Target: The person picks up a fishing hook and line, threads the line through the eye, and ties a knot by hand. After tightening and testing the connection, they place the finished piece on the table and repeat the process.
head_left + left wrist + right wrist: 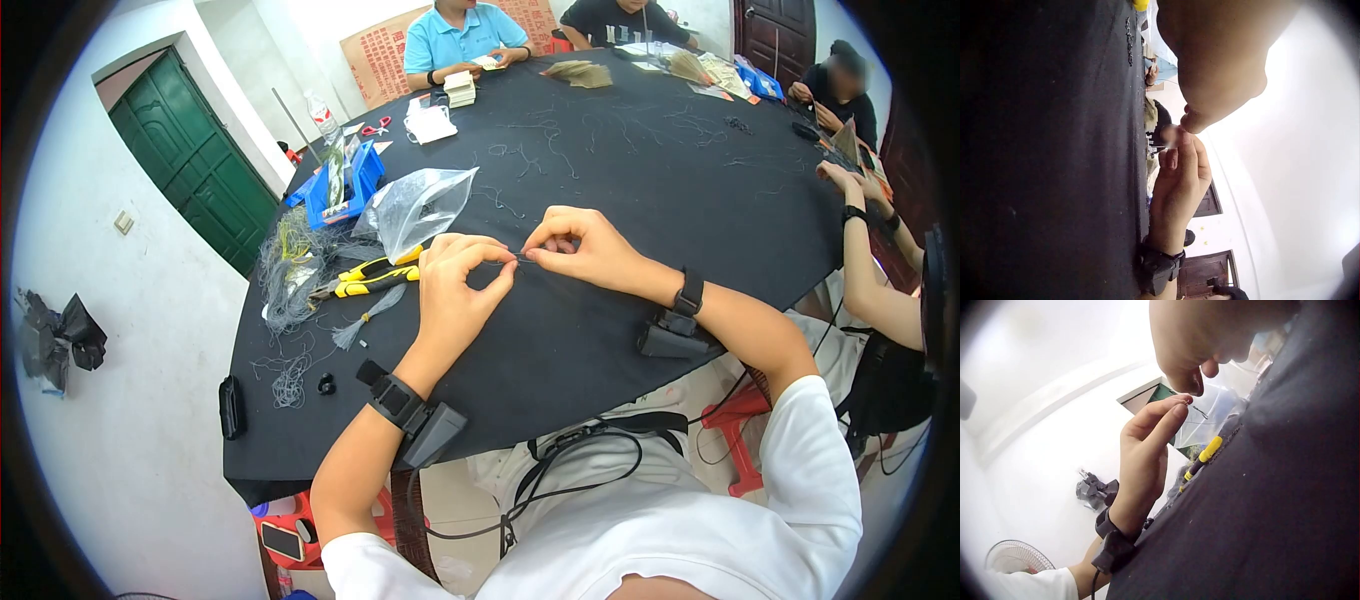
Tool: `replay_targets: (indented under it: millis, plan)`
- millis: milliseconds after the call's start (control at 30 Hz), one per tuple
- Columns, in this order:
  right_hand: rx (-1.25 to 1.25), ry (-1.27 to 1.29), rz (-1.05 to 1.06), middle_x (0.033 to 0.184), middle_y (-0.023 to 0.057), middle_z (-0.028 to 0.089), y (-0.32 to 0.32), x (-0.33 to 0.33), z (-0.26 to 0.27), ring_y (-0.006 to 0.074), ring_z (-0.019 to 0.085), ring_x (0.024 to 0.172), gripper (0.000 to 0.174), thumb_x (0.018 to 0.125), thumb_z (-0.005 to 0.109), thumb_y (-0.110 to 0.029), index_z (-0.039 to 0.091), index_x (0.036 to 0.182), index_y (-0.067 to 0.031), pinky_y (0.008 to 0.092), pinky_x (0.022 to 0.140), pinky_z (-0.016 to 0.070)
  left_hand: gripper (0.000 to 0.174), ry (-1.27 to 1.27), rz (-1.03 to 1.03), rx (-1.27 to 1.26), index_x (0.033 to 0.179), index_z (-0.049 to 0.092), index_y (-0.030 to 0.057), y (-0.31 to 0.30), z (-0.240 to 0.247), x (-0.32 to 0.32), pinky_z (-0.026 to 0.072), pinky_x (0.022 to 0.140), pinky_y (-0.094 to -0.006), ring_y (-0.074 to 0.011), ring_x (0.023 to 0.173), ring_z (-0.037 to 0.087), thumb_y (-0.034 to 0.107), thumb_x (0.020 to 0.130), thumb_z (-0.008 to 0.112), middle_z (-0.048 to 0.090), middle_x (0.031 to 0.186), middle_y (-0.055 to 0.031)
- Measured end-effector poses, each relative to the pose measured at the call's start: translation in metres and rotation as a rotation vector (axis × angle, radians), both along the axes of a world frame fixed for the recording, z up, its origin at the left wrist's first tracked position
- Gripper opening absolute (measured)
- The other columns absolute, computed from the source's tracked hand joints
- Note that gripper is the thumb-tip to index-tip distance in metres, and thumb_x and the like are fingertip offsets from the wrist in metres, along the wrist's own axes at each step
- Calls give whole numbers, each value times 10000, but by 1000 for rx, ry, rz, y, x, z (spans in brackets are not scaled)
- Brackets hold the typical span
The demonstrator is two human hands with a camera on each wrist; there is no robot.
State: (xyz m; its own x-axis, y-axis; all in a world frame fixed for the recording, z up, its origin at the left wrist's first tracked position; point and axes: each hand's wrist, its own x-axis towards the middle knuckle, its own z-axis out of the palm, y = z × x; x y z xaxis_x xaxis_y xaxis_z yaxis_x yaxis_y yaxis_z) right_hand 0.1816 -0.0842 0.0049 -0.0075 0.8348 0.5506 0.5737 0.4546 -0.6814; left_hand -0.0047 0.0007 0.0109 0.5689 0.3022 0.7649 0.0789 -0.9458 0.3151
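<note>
Both hands are raised over the dark tablecloth (pixel 640 200), fingertips close together. The left hand (pixel 455 290) pinches a thin dark cord (pixel 1198 412) between thumb and index finger; in the right wrist view a small reddish thing (pixel 1189 399) shows at those fingertips. Just across from it, the right hand (pixel 585 245) has thumb and index finger pinched at the thin cord, its other fingers curled. In the left wrist view the right hand (pixel 1179 181) meets the left hand (pixel 1222 75) at the fingertips, and the cord is too small to make out there.
Left of the hands lie yellow-black pliers (pixel 375 280), a clear plastic bag (pixel 415 205), a blue tray (pixel 345 190) and tangled grey cords (pixel 290 270). A black case (pixel 232 408) lies at the left edge. Other people sit around the far and right sides, with scattered threads before them.
</note>
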Motion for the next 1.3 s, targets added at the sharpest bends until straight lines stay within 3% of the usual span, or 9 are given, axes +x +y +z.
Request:
replay_targets:
  millis: [900,1133,1233,1300]
  plan:
    - [-37,35,51,655,-10,445,1,0,-2,71,372,572,128,770,663,-141,673,845,-39,248,523,314,80,-2,-71,7,723,667,78,0,-3,1,377,761,-311,-177,820,554,74,661,717,673,812,7]
    - [-24,12,67,643,-24,407,1,0,-2,45,360,557,105,791,653,-93,677,871,-29,235,525,304,92,7,-75,9,718,661,77,0,-2,1,377,758,-311,-186,816,552,67,649,720,670,801,2]
    - [-74,88,98,646,-41,427,2,0,-3,29,366,566,137,804,647,-99,656,916,-20,216,525,303,92,-26,-90,-17,741,671,77,2,-4,2,394,673,-272,-148,763,556,69,660,713,668,785,0]
    - [-182,284,142,652,-54,445,3,-1,-6,15,370,575,163,816,643,-106,636,951,-15,198,525,298,86,-2,-79,-305,764,675,62,3,-11,2,385,594,-233,-111,677,544,70,683,703,666,777,-4]
